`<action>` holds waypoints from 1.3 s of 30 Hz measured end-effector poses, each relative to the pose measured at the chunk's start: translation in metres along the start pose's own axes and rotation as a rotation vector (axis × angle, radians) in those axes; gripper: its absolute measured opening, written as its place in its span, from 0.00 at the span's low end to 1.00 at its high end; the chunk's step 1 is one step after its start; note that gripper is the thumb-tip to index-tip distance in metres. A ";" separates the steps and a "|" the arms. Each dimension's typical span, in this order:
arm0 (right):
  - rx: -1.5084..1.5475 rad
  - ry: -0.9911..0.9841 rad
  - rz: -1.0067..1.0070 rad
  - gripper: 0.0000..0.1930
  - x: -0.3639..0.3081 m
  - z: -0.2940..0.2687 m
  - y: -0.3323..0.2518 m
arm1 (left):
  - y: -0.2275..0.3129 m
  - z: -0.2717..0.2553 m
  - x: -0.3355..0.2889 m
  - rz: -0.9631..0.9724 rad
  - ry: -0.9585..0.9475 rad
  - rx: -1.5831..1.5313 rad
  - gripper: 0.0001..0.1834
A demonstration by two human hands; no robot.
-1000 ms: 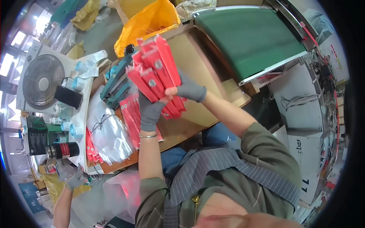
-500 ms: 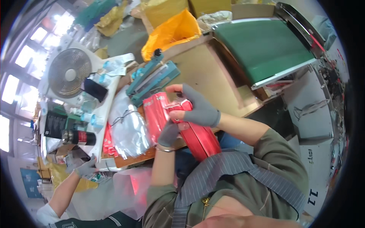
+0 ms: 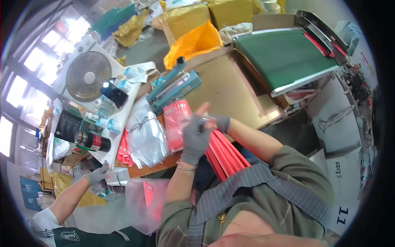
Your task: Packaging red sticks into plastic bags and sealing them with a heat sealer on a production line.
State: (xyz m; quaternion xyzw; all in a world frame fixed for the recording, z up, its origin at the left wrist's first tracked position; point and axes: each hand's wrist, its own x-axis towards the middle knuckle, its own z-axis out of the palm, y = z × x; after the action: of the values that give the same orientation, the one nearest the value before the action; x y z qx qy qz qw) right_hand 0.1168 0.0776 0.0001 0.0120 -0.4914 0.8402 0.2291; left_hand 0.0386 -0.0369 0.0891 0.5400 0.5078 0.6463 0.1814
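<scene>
Both my hands wear grey fingerless gloves and meet above the near edge of the table. My right hand [image 3: 221, 123] is closed around the upper end of a bundle of flat red packets [image 3: 227, 156], whose long edges fan out toward my lap. My left hand [image 3: 196, 136] crosses in front at the top of the bundle, its fingers blurred, so its grip cannot be made out. Just left of it lies a stack of red packets in clear wrap [image 3: 176, 123]. Beside that, clear plastic bags [image 3: 144, 131] are spread flat.
A blue hand sealer [image 3: 175, 90] stands behind the stack. To the left are a fan [image 3: 88, 76], a black flask [image 3: 94, 140] and a co-worker's gloved hand [image 3: 98, 175]. A green-topped surface [image 3: 284, 57] is at the far right, an orange bag [image 3: 191, 45] at the back.
My left hand has moved up and right, over the top of the bundle. The bundle has turned, showing its layered edges instead of a shiny flat face. The view has shifted slightly.
</scene>
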 end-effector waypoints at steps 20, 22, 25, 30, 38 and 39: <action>-1.607 0.669 -0.361 0.07 -0.078 0.042 -0.101 | -0.030 0.005 0.037 0.060 -0.209 0.649 0.11; -1.752 0.667 -0.081 0.08 -0.049 0.008 -0.132 | -0.046 -0.014 0.073 0.280 -0.233 0.807 0.13; -1.779 0.711 0.061 0.08 -0.039 -0.001 -0.169 | -0.044 -0.010 0.100 -0.619 -0.686 0.661 0.10; -1.581 0.661 0.102 0.08 -0.027 -0.050 -0.178 | -0.033 0.020 0.107 0.083 -0.214 0.657 0.14; -1.148 0.614 0.475 0.05 -0.039 -0.040 -0.198 | -0.028 -0.001 0.117 -0.215 -0.439 0.392 0.14; -1.152 0.619 0.468 0.05 -0.044 -0.045 -0.200 | -0.015 0.002 0.118 -0.346 -0.554 0.397 0.14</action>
State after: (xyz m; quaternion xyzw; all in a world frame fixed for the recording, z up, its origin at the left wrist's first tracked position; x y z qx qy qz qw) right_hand 0.2447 0.1805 0.1303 -0.4581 -0.7607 0.4376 0.1414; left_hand -0.0060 0.0626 0.1364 0.6253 0.6384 0.3247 0.3100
